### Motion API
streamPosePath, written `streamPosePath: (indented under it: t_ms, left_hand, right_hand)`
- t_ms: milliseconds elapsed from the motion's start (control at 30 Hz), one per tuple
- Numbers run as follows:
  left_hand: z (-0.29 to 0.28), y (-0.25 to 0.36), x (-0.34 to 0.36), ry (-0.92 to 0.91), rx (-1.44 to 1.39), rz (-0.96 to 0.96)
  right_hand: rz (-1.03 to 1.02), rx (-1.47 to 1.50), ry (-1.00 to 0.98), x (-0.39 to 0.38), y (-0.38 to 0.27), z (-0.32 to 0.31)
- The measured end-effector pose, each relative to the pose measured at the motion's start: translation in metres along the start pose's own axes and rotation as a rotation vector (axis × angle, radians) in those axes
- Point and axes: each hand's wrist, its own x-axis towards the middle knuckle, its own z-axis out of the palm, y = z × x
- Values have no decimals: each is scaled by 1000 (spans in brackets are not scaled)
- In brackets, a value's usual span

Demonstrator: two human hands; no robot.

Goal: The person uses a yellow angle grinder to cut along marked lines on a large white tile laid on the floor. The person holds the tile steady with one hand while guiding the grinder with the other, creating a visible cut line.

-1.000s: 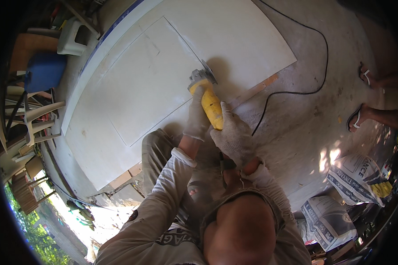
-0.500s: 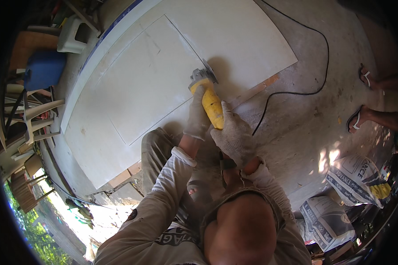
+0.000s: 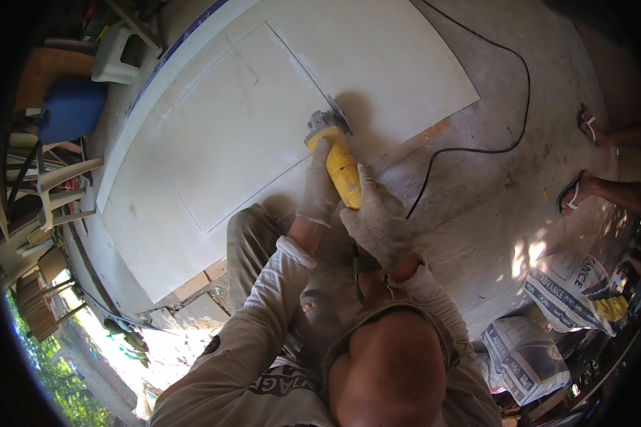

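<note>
- Right hand (image 3: 379,222), gloved, is wrapped closed around the rear of the yellow angle grinder (image 3: 337,160); I read this as the steering grip, set back where the cord leaves the tool.
- Left hand (image 3: 319,191), also gloved, is clasped along the near side of the grinder's body just behind the head, likely to press the head down and steady it.
- The grinder lies pointing away from the body, its disc (image 3: 332,117) at the scored line on the large white tile slab (image 3: 263,121). I cannot tell whether the disc is actually touching the surface; the guard hides the contact.
- Black power cord (image 3: 477,146) loops out to the right over the concrete floor (image 3: 477,213), away from the cutting line.
- The slab lies flat, raised on bricks (image 3: 199,279) at its near edge, which keeps it off the floor.
- Knee (image 3: 246,228) is up against the slab's near edge.
- Further out: cement sacks (image 3: 563,288) lower right, another person's sandalled feet (image 3: 591,164) at right, a blue container (image 3: 71,110) and plastic stool (image 3: 117,53) upper left.
</note>
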Motion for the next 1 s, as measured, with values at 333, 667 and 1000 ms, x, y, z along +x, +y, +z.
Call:
streamPosePath:
  t_ms: [333,667,1000]
  left_hand:
    - [3,-2,-6,-13,-12,-9]
    - [2,-3,-4,-6,-19,2]
    - [6,-3,-11,-19,-30,-11]
  right_hand:
    - [20,2,-17,-4,3,1]
    - [-4,4,-12,-3,7,4]
    - [-31,-23,9,-6,8,6]
